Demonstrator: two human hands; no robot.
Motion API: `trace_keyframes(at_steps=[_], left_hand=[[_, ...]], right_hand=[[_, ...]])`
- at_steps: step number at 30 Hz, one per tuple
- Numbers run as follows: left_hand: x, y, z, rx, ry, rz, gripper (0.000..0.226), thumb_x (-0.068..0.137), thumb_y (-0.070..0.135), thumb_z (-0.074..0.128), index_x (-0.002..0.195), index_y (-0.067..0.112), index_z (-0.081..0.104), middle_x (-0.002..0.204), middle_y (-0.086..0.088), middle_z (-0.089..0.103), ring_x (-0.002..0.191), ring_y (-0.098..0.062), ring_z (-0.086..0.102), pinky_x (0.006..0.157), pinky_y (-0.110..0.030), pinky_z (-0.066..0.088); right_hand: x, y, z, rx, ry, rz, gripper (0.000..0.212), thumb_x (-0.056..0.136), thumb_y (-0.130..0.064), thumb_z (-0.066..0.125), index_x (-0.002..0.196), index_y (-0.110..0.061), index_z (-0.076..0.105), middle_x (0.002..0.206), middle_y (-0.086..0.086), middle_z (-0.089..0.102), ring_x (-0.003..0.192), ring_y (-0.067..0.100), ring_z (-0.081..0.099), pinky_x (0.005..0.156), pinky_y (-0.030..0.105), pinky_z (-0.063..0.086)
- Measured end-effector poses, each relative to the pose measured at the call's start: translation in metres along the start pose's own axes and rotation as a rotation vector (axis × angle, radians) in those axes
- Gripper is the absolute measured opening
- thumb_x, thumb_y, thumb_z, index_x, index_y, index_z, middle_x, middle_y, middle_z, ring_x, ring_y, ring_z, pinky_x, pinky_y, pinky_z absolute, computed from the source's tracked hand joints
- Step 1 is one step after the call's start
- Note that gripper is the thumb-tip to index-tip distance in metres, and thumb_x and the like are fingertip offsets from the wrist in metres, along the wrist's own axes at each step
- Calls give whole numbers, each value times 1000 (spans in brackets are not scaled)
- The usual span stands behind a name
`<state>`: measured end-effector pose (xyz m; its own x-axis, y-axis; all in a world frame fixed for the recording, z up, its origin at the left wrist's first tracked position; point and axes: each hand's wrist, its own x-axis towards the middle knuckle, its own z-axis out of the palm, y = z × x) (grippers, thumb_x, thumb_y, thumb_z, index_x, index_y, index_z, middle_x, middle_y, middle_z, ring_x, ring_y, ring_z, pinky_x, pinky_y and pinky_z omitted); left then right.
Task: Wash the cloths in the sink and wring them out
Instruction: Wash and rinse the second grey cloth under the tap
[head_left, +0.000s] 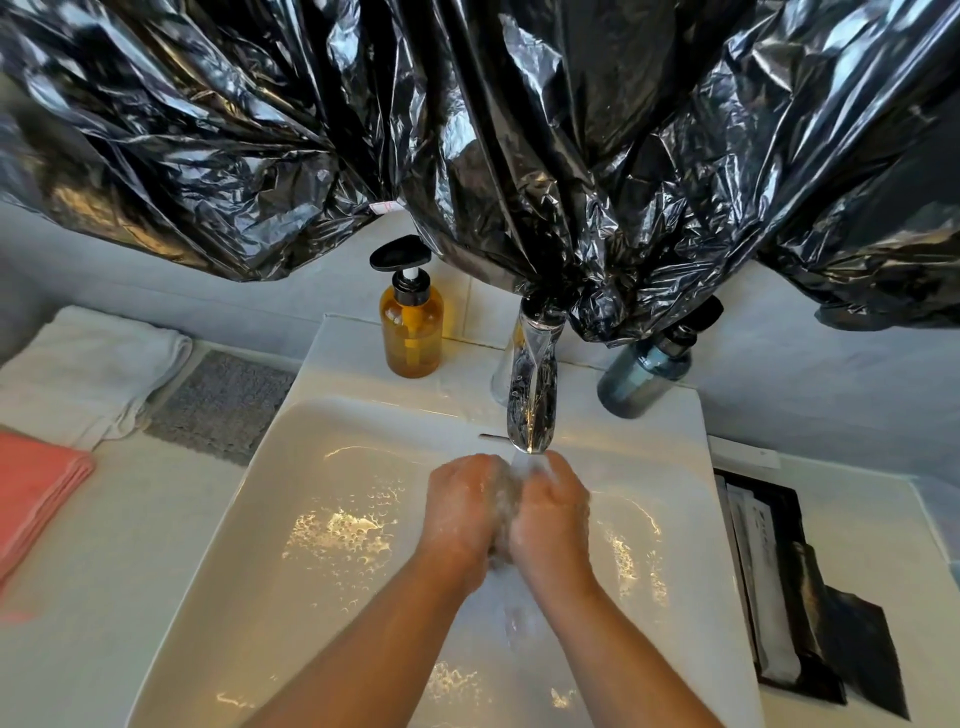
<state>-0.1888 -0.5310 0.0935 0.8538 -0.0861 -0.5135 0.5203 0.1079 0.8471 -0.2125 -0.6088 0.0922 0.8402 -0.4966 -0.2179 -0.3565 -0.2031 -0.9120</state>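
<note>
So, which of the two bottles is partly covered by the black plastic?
The blue bottle, right of the tap; the amber bottle stands uncovered.

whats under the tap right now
The left hand and right hand, soapy and pressed together in the running water above the sink. Anything between the palms is covered by the hands and foam, so it cannot be seen.
</note>
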Motion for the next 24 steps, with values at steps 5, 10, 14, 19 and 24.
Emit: trace_keyframes(at_steps=[5,10,14,19,24], left_hand=[[-4,-2,-13,-122,-72,-67,28,94,21,52,74,6,64,79,-21,63,71,-32,65,65,-36,54],[-13,-3,-15,-340,-46,-103,38,100,31,49,78,8,71,81,-16,71,72,-27,71,72,-35,53],[-9,-9,-4,-291,58,-92,47,72,52,65,85,7,58,82,-21,60,73,-33,63,64,-38,52],[-5,-3,11,-181,48,-2,24,68,33,62,52,21,49,65,-11,47,66,-26,42,69,-44,37],[-5,-1,11,108,-14,110,19,64,23,62,48,18,53,55,-5,48,60,-23,47,57,-38,39]], right_hand=[[19,-5,3,-20,7,187,24,100,-20,45,79,-16,56,78,5,59,76,23,57,63,33,42],[-5,-3,-10,374,-136,362,24,95,-5,49,98,-15,71,88,8,77,75,21,74,68,37,58],[-29,4,-12,314,-124,203,25,88,-14,48,103,-24,64,105,10,68,97,25,67,75,34,58],[-26,9,-1,78,36,-2,13,103,-23,43,109,-23,55,107,1,60,97,17,60,72,26,48],[1,6,-12,87,-47,-40,27,103,-19,46,76,-23,49,75,-6,57,66,5,52,47,9,37]])
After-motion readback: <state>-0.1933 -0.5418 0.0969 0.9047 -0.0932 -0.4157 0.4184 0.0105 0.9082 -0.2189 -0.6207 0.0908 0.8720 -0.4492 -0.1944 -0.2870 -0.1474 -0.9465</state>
